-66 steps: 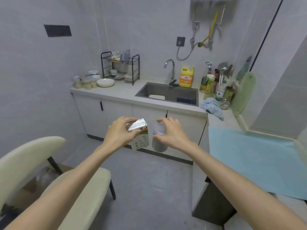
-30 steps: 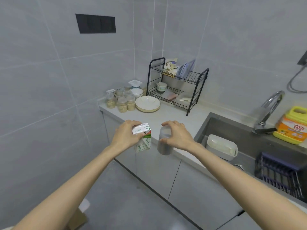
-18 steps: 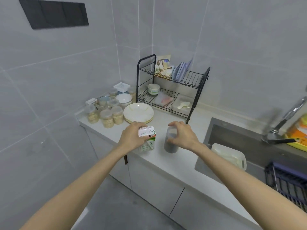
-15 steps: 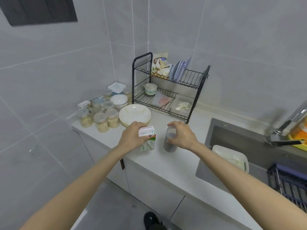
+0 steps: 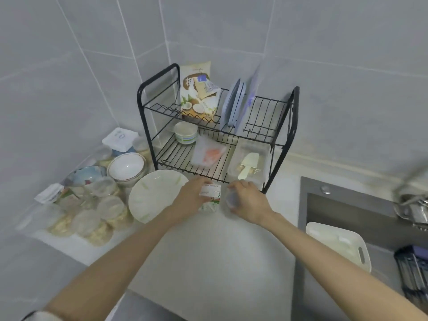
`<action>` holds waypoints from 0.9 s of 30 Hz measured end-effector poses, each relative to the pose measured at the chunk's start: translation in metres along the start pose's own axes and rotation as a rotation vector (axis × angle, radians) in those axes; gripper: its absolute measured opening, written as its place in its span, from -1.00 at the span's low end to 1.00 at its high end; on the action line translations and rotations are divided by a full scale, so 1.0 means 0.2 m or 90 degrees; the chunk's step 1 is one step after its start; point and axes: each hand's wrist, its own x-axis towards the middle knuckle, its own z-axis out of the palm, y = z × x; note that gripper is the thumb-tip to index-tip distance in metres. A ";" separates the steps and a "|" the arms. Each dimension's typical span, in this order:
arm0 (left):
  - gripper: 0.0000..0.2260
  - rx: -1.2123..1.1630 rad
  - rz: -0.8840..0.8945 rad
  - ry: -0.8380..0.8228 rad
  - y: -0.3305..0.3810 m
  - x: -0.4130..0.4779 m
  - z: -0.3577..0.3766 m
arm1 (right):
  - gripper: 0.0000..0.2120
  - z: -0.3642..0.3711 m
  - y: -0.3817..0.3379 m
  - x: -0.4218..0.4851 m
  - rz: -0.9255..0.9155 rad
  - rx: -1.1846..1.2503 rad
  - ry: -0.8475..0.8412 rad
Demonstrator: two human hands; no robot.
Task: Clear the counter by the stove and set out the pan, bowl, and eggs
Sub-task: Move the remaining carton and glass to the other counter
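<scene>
My left hand (image 5: 189, 199) grips a small white and green carton (image 5: 210, 197) from above, low over the pale counter (image 5: 208, 246) just in front of the black dish rack (image 5: 215, 135). Right beside it, my right hand (image 5: 249, 201) holds a clear plastic jar (image 5: 229, 200) by its top. Whether either one touches the counter I cannot tell. A white bowl (image 5: 126, 166) and a patterned bowl (image 5: 84, 178) stand at the back left. No pan or eggs are in view.
A white plate (image 5: 155, 198) lies left of my hands, with several lidded jars (image 5: 102, 216) beside it. The rack holds a snack bag (image 5: 199, 91), upright plates (image 5: 234, 105) and a cup (image 5: 186, 133). The sink (image 5: 361, 216) with a white tub (image 5: 338, 244) lies right.
I have come up close to the counter and now look down on it. Both hands carried the carton and the jar forward and down to the spot before the rack.
</scene>
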 end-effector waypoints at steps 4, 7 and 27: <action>-0.57 0.039 0.003 -0.086 -0.05 0.21 -0.01 | -0.43 0.04 0.04 0.12 -0.013 -0.008 -0.010; -0.58 0.036 0.012 -0.103 -0.08 0.28 -0.01 | -0.45 0.07 0.04 0.17 -0.012 0.000 0.023; -0.61 -0.049 0.121 0.022 -0.02 0.04 -0.14 | -0.50 0.00 -0.07 -0.06 0.070 0.048 0.142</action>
